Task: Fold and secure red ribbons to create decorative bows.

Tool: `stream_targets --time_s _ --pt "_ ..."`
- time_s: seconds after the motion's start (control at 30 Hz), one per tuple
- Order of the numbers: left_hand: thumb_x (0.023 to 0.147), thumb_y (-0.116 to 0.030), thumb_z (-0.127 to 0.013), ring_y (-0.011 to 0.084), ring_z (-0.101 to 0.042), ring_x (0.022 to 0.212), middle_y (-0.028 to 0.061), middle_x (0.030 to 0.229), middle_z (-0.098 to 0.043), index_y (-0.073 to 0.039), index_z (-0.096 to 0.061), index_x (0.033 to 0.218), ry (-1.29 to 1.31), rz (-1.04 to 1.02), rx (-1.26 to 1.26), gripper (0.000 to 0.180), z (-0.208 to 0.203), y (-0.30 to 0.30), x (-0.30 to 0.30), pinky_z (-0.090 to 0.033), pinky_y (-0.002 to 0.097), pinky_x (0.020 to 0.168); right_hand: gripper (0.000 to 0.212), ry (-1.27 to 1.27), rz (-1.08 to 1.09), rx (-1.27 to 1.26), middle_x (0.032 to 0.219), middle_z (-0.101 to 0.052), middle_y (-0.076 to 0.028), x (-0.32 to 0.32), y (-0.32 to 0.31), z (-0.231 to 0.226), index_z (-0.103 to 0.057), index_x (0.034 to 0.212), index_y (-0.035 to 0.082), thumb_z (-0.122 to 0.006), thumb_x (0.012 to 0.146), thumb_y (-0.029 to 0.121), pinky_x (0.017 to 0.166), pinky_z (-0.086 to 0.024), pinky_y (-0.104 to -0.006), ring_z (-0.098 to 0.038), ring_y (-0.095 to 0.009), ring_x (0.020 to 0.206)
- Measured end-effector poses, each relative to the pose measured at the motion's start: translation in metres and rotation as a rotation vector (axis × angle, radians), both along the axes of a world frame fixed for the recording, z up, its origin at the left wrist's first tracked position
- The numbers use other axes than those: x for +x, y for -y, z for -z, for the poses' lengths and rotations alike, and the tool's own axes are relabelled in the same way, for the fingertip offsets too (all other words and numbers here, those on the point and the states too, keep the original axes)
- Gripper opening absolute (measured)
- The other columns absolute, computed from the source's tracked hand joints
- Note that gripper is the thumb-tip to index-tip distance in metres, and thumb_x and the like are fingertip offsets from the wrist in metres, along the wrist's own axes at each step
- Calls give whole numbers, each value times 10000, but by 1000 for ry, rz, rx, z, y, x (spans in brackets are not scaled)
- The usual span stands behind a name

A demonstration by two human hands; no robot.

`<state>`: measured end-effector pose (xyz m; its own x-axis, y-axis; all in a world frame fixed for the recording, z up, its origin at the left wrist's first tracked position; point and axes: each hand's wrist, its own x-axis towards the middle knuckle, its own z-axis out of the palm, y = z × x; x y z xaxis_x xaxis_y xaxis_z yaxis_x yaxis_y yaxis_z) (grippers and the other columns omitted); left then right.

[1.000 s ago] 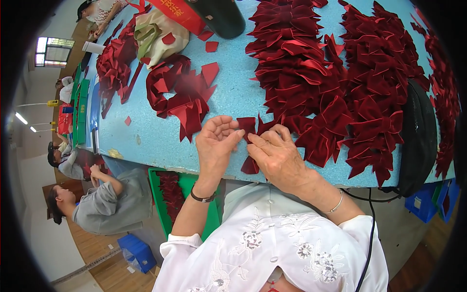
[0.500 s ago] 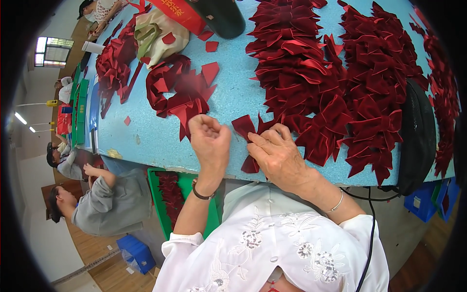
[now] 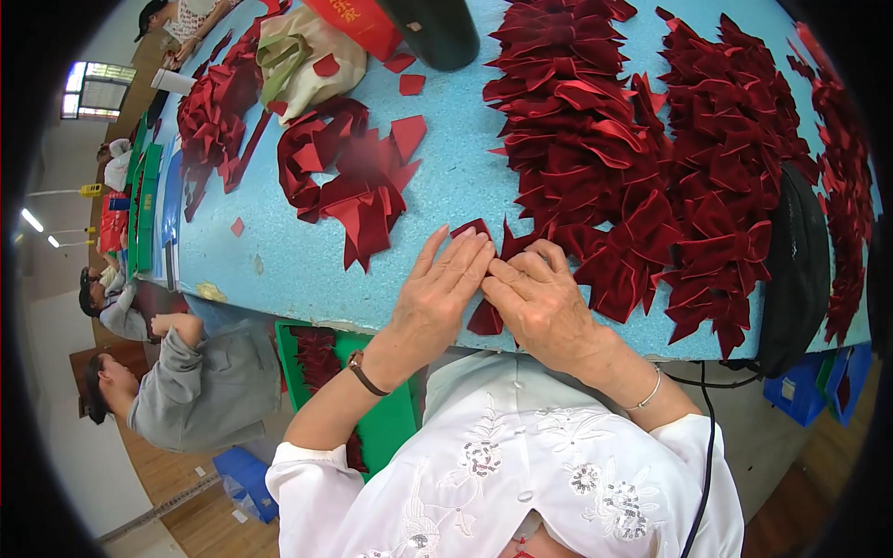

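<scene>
A dark red velvet bow (image 3: 485, 319) is between my hands near the table's front edge, its middle hidden under my fingers. My left hand (image 3: 445, 284) reaches in from the left, its fingers pressed together on the bow's upper left part, fingertips meeting those of the other hand. Curled fingers of my right hand (image 3: 539, 296) pinch the bow from the right. Just right of that hand, a finished bow (image 3: 633, 246) lies at the near end of a long overlapping row of red velvet bows (image 3: 558, 121).
Loose red velvet pieces (image 3: 358, 186) lie on the blue table (image 3: 279, 251) at left, beside a cream cloth bag (image 3: 316, 70) and a dark cylinder (image 3: 433, 33). More bows (image 3: 721, 139) and a black pouch (image 3: 798, 270) are at right. A green crate (image 3: 391, 418) stands below; people sit at left.
My left hand has opened from a loose fist and moved right onto the bow, meeting my right hand. The right hand stays on the bow, nearly in place.
</scene>
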<state>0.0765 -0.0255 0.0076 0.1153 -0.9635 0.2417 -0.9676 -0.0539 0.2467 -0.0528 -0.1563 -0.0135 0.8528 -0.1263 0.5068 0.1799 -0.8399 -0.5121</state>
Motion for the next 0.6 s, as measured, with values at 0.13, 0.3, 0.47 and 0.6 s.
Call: stream_targets --time_s 0.13,0.3,0.47,0.6 --pt "720 51 -569 319 -480 1227 211 1272 -511 64 -513 1226 5 -7 72 510 0 -1 8 -293 508 1083 213 -6 1 -16 1035 -629 -128 1 -2 2 -621 896 -22 -645 686 7 853 -419 -433 -552 -245 841" --pt "720 34 -575 326 -475 1227 220 1294 -489 65 -504 1227 151 -107 77 513 1 -4 -3 -264 511 1093 186 7 -1 -42 1023 -634 -131 0 -5 -3 -624 879 -11 -650 697 15 857 -418 -431 -559 -248 836" --pt "737 4 -605 328 -522 1137 212 1209 -530 39 -534 1169 280 -260 35 439 -2 0 1 -366 457 1012 163 33 4 -80 1015 -640 -125 0 -3 1 -624 874 -3 -651 715 24 858 -418 -428 -566 -243 828" --pt "772 -15 -615 312 -580 957 174 1015 -590 7 -579 1048 -86 -351 -314 278 -18 1 18 -465 407 830 156 33 15 -85 1005 -642 -116 -1 -1 1 -625 873 1 -651 721 27 857 -416 -427 -567 -237 824"
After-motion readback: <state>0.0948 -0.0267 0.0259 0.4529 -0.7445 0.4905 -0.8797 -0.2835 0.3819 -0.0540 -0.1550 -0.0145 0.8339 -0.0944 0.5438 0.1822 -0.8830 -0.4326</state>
